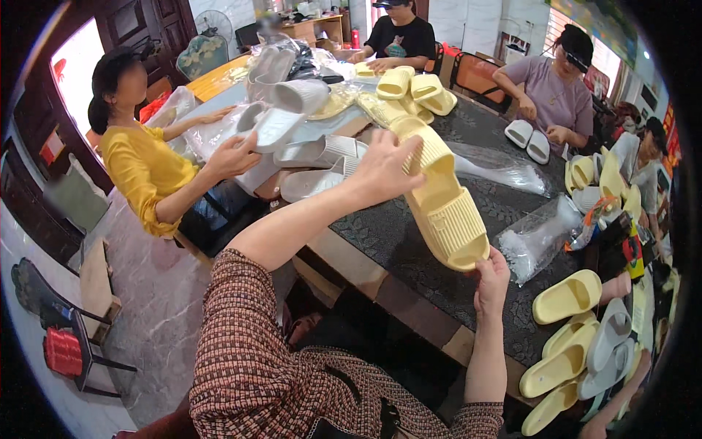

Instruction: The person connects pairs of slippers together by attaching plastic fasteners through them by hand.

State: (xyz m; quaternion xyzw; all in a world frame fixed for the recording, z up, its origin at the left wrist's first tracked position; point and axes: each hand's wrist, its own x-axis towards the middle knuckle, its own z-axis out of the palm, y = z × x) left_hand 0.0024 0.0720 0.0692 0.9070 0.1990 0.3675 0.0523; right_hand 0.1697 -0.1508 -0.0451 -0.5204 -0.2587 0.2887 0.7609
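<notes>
Two pale yellow ribbed slide sandals (442, 205) are held together as a pair above the dark patterned table (398, 234). My left hand (384, 167) grips their far end, fingers wrapped over the strap. My right hand (491, 279) holds the near end from below, thumb against the sole. The pair is tilted, its near end lower.
Clear plastic bags (540, 235) lie right of the pair. More yellow and grey slides (578, 344) pile at the lower right, white ones (307, 154) at the left. A person in yellow (146, 172) sits left; other people sit around the far side.
</notes>
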